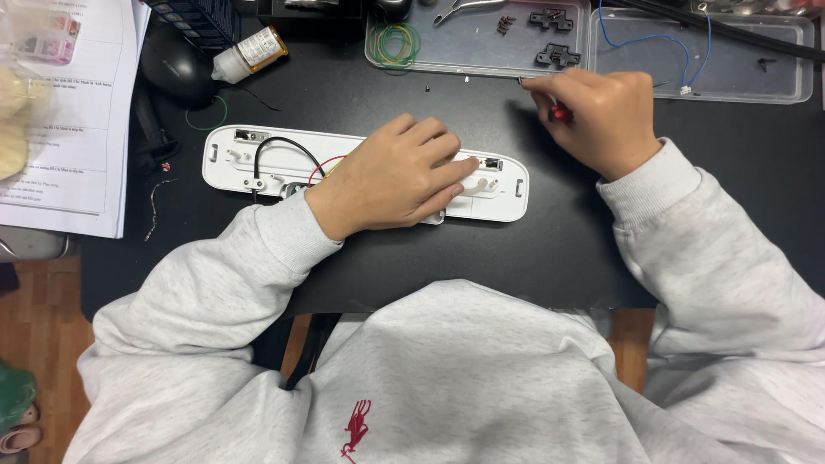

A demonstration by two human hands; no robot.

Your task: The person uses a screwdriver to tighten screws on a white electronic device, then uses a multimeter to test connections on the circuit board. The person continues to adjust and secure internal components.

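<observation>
White housing (258, 159) is pinned flat by the open left hand (400, 176); at 2 o'clock, right hand (597, 116) fists a red-handled tool (559, 112).

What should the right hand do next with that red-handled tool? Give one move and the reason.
Probably bring the right hand with its red-handled tool down to the white housing: the left hand pins it flat, fingertips beside the open fitting at its right end.

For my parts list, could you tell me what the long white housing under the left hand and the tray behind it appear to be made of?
The white housing looks like moulded plastic with a matte finish, going by its rounded edges and formed slots. The tray appears to be clear, slightly frosted plastic, since the dark table shows through it. Neither is certain from the look alone.
</observation>
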